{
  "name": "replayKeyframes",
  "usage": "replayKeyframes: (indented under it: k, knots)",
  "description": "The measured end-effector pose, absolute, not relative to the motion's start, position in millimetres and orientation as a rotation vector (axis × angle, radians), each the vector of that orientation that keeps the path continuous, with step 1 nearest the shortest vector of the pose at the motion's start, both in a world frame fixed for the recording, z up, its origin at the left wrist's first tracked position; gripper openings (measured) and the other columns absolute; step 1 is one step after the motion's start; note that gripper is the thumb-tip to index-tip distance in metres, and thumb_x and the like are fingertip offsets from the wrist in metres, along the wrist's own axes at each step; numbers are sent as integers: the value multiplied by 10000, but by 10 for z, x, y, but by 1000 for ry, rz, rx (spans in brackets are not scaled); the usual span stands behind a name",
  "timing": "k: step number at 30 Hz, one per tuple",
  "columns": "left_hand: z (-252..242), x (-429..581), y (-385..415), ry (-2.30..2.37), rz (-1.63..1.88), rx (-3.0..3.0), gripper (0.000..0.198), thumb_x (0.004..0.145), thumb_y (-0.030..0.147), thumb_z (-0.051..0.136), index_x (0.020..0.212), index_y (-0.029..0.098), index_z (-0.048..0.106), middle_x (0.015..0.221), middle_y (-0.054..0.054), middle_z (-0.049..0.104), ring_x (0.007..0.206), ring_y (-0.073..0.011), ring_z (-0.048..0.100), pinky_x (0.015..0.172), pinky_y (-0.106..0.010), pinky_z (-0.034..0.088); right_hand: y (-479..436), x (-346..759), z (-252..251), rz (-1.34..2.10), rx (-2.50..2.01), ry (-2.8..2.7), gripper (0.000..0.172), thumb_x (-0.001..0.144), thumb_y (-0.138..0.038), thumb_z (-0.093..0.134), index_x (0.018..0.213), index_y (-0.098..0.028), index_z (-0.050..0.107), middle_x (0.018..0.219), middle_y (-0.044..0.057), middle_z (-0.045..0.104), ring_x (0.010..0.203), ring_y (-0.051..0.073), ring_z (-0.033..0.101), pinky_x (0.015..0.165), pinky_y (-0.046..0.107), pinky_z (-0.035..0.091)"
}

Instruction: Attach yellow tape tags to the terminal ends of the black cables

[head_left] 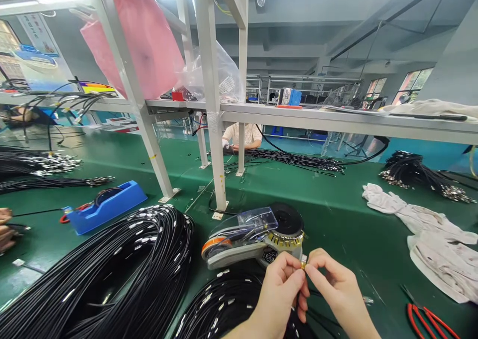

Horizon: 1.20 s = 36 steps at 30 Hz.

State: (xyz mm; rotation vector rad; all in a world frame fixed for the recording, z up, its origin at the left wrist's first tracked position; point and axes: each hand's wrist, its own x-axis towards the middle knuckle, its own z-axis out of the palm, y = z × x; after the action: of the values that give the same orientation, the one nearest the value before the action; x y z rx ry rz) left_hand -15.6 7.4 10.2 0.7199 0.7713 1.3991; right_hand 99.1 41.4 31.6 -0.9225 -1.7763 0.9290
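My left hand (281, 289) and my right hand (333, 281) meet low in the view, fingertips pinched together on a small gold connector (303, 265) at the end of a thin black cable. Both hands are closed on it. Just behind them stands a grey tape dispenser (254, 239) with an orange band, a clear cover and a black wheel. Under my wrists lies a bundle of black cables (224, 304) with white tape marks. A much larger coil of the same black cables (112, 274) fills the lower left.
A blue tape dispenser (106, 204) sits at left on the green table (347, 219). White cloths (433, 239) lie at right, red-handled cutters (429, 319) at the lower right. White frame posts (214, 130) stand ahead. Another person (241, 135) sits across; someone's hand (5, 229) shows at the left edge.
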Motion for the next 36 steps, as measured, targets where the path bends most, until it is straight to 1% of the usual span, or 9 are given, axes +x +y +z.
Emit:
replayKeyframes:
  k: [5,10,19,25,30,32,34,36]
  knots:
    - [154,-168,53,778,1387,725,284,693,384,627,738,162,455,494,46,511,314,-48,398,258,-136,317,422,1000,306,905,-947,-1805,300,777,-408,550,561,-207,494,614,18,494,606,189,486,591,285,391]
    - [200,-179,37,770,1388,741,250,713,353,610,732,159,454,502,44,513,316,-42,395,266,-133,323,437,1011,281,907,-932,-1808,280,783,-372,549,564,-209,489,611,11,494,606,186,486,595,283,384]
    - [192,-191,27,790,1373,808,306,692,400,636,734,165,445,490,51,504,323,-47,405,272,-135,322,430,1019,258,869,-920,-1840,270,794,-356,538,577,-205,489,622,15,499,604,187,492,577,286,391]
    - [171,-200,11,817,1412,777,285,777,418,541,685,172,432,448,65,456,307,-33,340,271,-127,256,382,973,313,893,-901,-1853,294,803,-378,521,568,-204,493,599,14,494,597,187,491,578,281,400]
    - [156,-212,-6,795,1474,641,309,775,409,543,629,179,400,379,84,368,288,-20,214,284,-147,112,390,947,292,925,-903,-1867,325,801,-413,506,562,-198,550,578,26,523,590,190,491,543,268,396]
    - [171,-232,-4,762,1530,607,312,771,400,552,624,182,383,370,91,343,299,-20,190,303,-155,102,432,954,250,929,-962,-1845,353,791,-433,511,535,-193,546,538,15,499,541,174,465,505,258,378]
    - [191,-253,6,733,1579,601,307,773,385,556,628,183,377,381,90,345,316,-21,199,321,-157,114,475,964,215,941,-1031,-1788,362,777,-447,525,524,-190,549,491,-4,460,495,157,435,478,252,357]
    - [201,-260,18,725,1571,604,293,780,373,550,638,182,381,399,85,358,329,-24,217,329,-160,120,494,970,204,969,-1035,-1720,367,785,-451,514,534,-187,564,471,-12,439,487,155,433,481,255,358]
